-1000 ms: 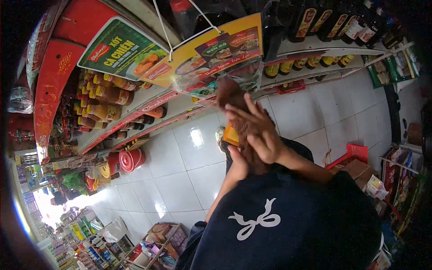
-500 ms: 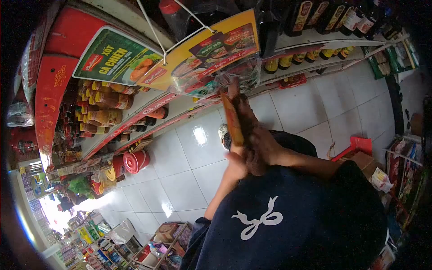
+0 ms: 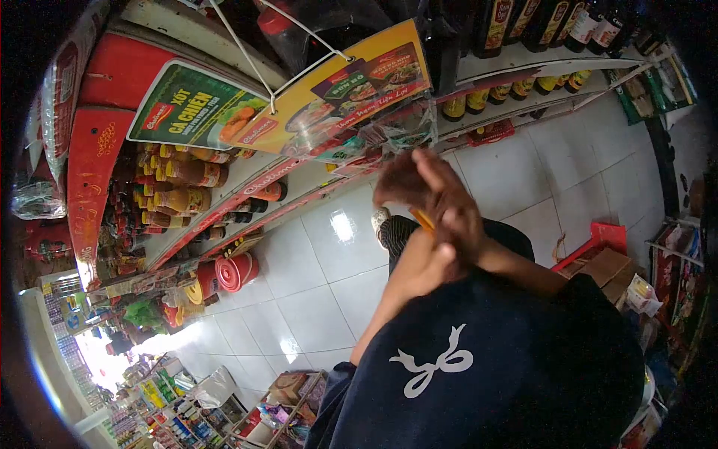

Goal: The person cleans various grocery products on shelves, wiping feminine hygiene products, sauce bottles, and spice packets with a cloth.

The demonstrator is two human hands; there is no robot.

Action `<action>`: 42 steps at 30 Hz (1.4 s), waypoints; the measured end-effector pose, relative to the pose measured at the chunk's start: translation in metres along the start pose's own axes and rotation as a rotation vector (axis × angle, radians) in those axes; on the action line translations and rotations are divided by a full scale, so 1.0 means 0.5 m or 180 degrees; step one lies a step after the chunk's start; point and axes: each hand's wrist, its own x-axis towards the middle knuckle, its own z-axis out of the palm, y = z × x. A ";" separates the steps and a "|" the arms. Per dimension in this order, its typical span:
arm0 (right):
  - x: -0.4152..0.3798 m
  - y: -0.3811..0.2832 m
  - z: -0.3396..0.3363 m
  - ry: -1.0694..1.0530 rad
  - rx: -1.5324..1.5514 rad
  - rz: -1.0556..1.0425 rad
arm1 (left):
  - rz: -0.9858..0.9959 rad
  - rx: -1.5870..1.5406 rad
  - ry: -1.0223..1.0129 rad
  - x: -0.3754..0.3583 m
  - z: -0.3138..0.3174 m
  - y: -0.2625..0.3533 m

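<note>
Cloth, brown (image 3: 402, 182), now fanned out above left hand (image 3: 425, 266), with orange item (image 3: 423, 218) between the hands showing only as thin strip, after long flat face turned to camera in frame before. Left hand now higher and more curled, thumb raised, probably closed around lower part of item, but exact hold impossible to tell. Right hand (image 3: 458, 217) close against left one, one finger stretched upward, other fingers bent near cloth; pinching or only pressing, cannot tell.

Counted from left to right: one red bucket (image 3: 236, 272) with lid, on tiled floor (image 3: 314, 258); two hanging signs, one green (image 3: 198, 108) and one yellow (image 3: 344, 93), side by side; one patterned shoe (image 3: 381, 221); at least six bottles with yellow labels (image 3: 476, 100) on lower shelf, at least six dark bottles (image 3: 496, 26) on shelf above; one red dustpan (image 3: 609, 236), beside cardboard box (image 3: 607, 269).

Hard to make out: at left, sauce bottles (image 3: 183, 199) too crowded for sure count; in middle, cloth and fingers blurred by motion, most of orange item hidden; at right, racks cut by dark round border.
</note>
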 end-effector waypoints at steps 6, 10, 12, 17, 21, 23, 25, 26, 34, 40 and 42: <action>-0.019 0.043 -0.018 0.1419 0.0816 0.0241 | 0.0827 0.0246 0.0474 0.005 0.059 -0.019; -0.031 0.038 0.011 0.0769 0.0953 0.0306 | 0.0889 -0.0758 0.0753 0.002 0.063 -0.020; -0.054 0.053 0.020 0.0729 0.1274 0.0499 | 0.1094 -0.0616 0.1259 0.009 0.075 -0.009; -0.128 0.139 0.014 0.0596 0.0922 0.1453 | 0.1526 0.1253 0.1752 0.026 0.043 0.026; -0.082 0.130 -0.014 0.0776 0.1156 0.2552 | 0.0641 -0.2409 0.2385 0.008 0.050 0.025; -0.057 0.066 -0.036 0.0785 0.1388 0.3167 | 0.0280 -0.2696 0.2585 0.018 -0.001 0.038; -0.040 0.015 -0.023 0.0466 0.1043 0.2245 | 0.0329 -0.2243 0.3109 0.031 -0.022 0.022; -0.032 0.011 -0.010 0.0567 0.0580 0.1943 | 0.0425 -0.1571 0.3504 0.036 -0.022 0.012; -0.055 0.009 0.026 -0.1019 -0.1310 0.0918 | 0.0691 -0.0619 0.3214 0.042 -0.048 -0.053; -0.078 0.027 0.013 -0.0433 -0.0311 0.0936 | 0.0325 -0.0803 0.2163 0.023 -0.003 -0.042; -0.074 0.019 0.008 -0.0055 -0.0542 0.0663 | 0.0567 -0.1347 0.2068 0.029 0.025 -0.037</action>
